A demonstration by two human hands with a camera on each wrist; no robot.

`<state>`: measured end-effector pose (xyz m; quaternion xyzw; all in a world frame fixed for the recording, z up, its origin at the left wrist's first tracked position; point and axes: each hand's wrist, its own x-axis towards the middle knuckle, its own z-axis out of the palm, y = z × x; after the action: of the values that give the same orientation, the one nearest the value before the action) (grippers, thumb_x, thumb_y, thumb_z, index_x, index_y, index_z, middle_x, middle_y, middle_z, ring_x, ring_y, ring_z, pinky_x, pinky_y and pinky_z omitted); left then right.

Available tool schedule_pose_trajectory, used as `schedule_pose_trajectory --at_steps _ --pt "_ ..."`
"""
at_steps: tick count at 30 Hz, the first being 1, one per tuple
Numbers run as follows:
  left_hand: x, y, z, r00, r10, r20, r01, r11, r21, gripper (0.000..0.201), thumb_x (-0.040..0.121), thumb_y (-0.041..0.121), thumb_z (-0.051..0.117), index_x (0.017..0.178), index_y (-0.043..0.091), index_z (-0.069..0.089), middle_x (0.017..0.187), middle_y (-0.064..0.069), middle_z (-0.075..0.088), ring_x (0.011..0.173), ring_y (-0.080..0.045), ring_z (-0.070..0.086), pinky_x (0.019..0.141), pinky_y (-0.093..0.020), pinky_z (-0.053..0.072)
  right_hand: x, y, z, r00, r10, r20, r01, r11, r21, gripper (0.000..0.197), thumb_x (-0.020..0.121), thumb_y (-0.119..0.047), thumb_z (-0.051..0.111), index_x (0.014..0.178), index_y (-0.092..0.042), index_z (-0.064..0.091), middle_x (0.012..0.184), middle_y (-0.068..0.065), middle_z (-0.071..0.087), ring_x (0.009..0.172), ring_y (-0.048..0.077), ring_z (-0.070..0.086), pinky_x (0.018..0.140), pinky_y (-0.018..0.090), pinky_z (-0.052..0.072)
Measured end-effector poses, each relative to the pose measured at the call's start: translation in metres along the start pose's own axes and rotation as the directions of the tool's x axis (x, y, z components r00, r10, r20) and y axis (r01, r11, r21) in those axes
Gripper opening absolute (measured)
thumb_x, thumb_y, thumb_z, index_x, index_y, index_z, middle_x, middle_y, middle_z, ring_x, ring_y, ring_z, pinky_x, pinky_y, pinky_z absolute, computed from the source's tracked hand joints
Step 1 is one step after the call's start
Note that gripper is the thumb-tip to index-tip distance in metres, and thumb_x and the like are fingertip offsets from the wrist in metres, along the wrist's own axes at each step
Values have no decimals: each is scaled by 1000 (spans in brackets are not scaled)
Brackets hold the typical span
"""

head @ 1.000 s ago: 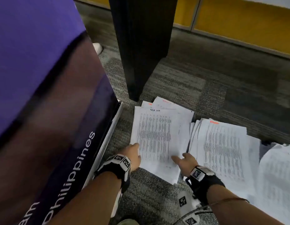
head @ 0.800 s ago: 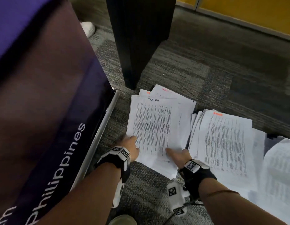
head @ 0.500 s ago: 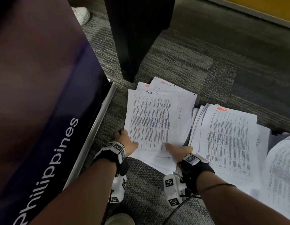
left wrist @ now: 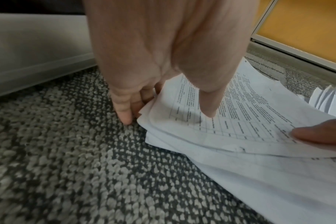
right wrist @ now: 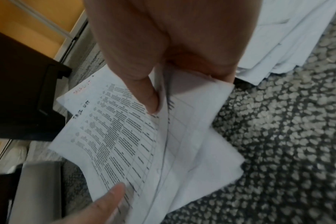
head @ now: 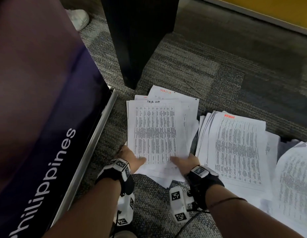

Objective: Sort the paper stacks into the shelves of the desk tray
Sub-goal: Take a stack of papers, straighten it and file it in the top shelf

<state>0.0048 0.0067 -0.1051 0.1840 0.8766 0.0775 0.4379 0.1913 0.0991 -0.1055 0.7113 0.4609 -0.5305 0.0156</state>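
Observation:
A loose stack of printed sheets headed "Task list" (head: pixel 156 131) lies on the carpet in front of me. My left hand (head: pixel 132 154) holds its near left corner, with the thumb (left wrist: pixel 209 103) on top and the fingers (left wrist: pixel 125 112) tucked under the edge. My right hand (head: pixel 182 159) pinches the near right part of the stack (right wrist: pixel 125 144), its thumb (right wrist: pixel 150 98) pressing on the top sheet. The near edge is lifted slightly off the floor. A second stack marked "Admin" (head: pixel 235 148) lies just to the right. No desk tray is in view.
A third pile of papers (head: pixel 295 177) spreads at the far right. A black desk leg (head: pixel 137 40) stands just beyond the held stack. A purple banner with a metal base rail (head: pixel 91 143) runs along the left. A white shoe (head: pixel 79 18) is behind it.
Both hands have slid in from the stack's near corners, thumbs now on top and fingers under the edge. My view has tilted down and closer.

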Motion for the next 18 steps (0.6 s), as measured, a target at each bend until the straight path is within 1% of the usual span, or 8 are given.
schedule_pose_trajectory --at_steps 3,5,7,9,11,14,16,18 --pt "-3 3 0 1000 5 -26 -2 993 118 102 75 53 69 147 2 18 151 -15 19 139 -34 26 113 -43 29 -1 -1 -1 997 -76 20 75 997 24 38 75 -19 73 109 -4 63 103 11 71 93 27 66 84 34 55" --pt "-5 6 0 999 10 -35 -4 985 172 103 77 56 66 149 3 14 153 -14 11 140 -36 19 113 -44 27 -2 -3 -1 994 -106 20 105 993 51 35 77 -13 70 110 -5 62 103 11 70 91 26 65 82 32 53" --pt "-7 8 0 999 19 -44 -10 982 188 103 77 56 66 149 4 15 154 -13 10 140 -36 17 112 -45 27 -1 -5 -2 994 -110 16 109 994 26 35 79 -9 66 113 -4 60 105 11 68 92 26 64 79 30 52" --pt "-6 7 -2 998 22 -50 -13 982 186 100 75 55 68 147 5 19 151 -13 14 139 -35 19 111 -44 28 2 -7 -3 995 -99 12 99 995 -16 38 78 -8 65 115 -2 59 109 14 68 98 30 64 85 33 53" --pt "-5 4 -3 998 34 -52 -25 985 173 97 74 55 69 144 5 25 149 -12 20 137 -34 24 111 -43 31 4 -9 -4 996 -85 16 86 995 -49 39 77 -7 64 115 -1 59 107 15 67 99 32 63 85 36 54" --pt "-5 4 -6 998 38 -47 -34 996 80 92 73 51 74 139 3 32 143 -14 29 130 -34 38 107 -43 38 3 -14 -5 993 -106 48 109 992 -63 40 77 -2 61 117 0 57 100 12 64 101 32 62 78 27 50" --pt "-7 3 -6 999 14 -48 -15 1000 -10 89 72 44 79 135 0 34 139 -15 37 124 -32 46 102 -41 44 2 -19 -4 988 -125 86 129 990 -49 44 79 2 58 123 0 55 108 16 63 108 32 60 80 24 44" --pt "-8 2 -5 999 -9 -34 6 996 -88 89 71 40 81 133 1 30 135 -16 45 119 -33 51 98 -42 48 -1 -24 -6 984 -119 132 126 991 -49 49 80 2 59 128 -1 53 120 17 62 113 31 57 88 25 45"
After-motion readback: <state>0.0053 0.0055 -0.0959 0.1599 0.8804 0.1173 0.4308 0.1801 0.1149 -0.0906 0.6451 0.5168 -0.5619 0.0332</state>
